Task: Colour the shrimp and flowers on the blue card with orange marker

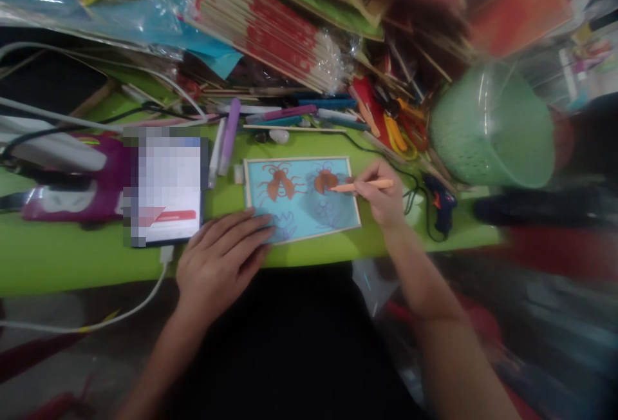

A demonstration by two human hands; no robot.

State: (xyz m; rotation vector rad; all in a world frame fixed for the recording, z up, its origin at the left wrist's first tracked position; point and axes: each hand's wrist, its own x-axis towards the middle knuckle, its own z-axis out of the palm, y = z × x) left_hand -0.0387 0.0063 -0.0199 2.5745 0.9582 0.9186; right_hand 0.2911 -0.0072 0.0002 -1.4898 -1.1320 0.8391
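Orange pen (364, 185), long axis pointing left, sits pinched in the right hand (385, 196) over the blue card (305, 206) on the desk (91, 265); I see the left hand (226, 254) flat, gripping nothing, across the card's near-left corner.

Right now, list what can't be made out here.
All in the head view:
Blue board, lower left corner: under the left hand.
Lit screen: mostly pixelated.
Orange pen, tip: too blurred to tell contact.
White cable, far end: cut off by the left edge.
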